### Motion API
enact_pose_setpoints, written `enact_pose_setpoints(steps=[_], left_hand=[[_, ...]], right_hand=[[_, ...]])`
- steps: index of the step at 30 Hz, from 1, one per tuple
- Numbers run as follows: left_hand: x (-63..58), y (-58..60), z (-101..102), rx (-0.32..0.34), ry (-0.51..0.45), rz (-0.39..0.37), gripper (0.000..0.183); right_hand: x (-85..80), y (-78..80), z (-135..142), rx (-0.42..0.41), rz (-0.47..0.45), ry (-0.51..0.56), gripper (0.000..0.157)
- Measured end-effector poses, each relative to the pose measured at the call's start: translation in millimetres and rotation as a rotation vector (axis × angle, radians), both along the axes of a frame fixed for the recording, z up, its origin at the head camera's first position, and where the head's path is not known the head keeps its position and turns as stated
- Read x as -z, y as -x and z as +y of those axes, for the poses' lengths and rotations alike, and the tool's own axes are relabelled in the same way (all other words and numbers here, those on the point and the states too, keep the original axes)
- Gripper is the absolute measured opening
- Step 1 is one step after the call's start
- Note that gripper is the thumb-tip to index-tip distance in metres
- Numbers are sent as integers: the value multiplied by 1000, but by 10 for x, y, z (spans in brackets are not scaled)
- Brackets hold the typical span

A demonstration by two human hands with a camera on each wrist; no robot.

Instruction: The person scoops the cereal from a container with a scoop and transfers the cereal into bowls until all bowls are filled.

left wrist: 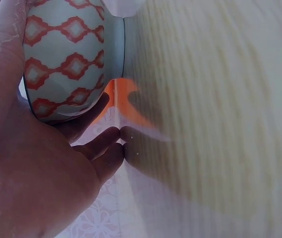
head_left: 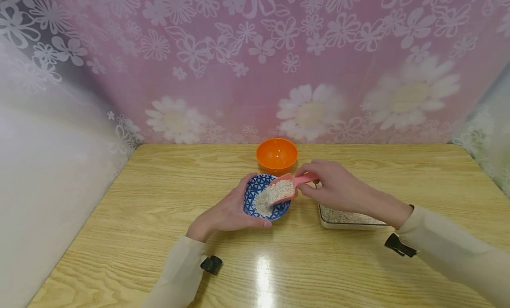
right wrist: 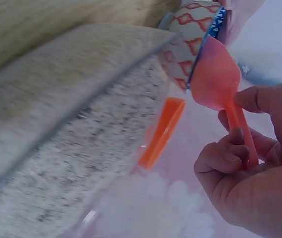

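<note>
1. Here, your left hand (head_left: 231, 208) curls thumb and fingers round the patterned bowl (head_left: 253, 194), nearer than the orange bowl (head_left: 276, 155).
2. Your right hand (head_left: 336, 186) pinches the pink scoop (head_left: 304, 179) over the patterned bowl.

Across the top, pink cloth (head_left: 235, 89) is printed with 3 large daisies (head_left: 311, 114); at bottom centre, light (head_left: 264, 275) is reflected by a wooden table (head_left: 119, 228).
</note>
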State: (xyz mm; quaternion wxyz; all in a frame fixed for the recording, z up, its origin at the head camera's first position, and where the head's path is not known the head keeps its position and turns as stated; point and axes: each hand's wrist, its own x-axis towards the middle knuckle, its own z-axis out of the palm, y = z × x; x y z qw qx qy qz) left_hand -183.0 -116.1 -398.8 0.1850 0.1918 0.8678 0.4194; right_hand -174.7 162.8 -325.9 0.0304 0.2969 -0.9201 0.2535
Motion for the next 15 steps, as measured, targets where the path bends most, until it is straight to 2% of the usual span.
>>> enact_pose_setpoints(steps=[4,7,13,15], left_hand=[[-2,2,-3,-3,-1,-5,124],[2,1,-4,-2,7,-4,124],[0,-3,-3,8,8,2,124],[-6,-8,-4,10,1,1,124]], right_hand=[[-78,14,-81,-37,19,-63,11],[-110,16,-125,-70,89,-133,17],[-121,-23,-171,-179,411,-255,20],[-124,-46,-180,-201,490,-276,20]])
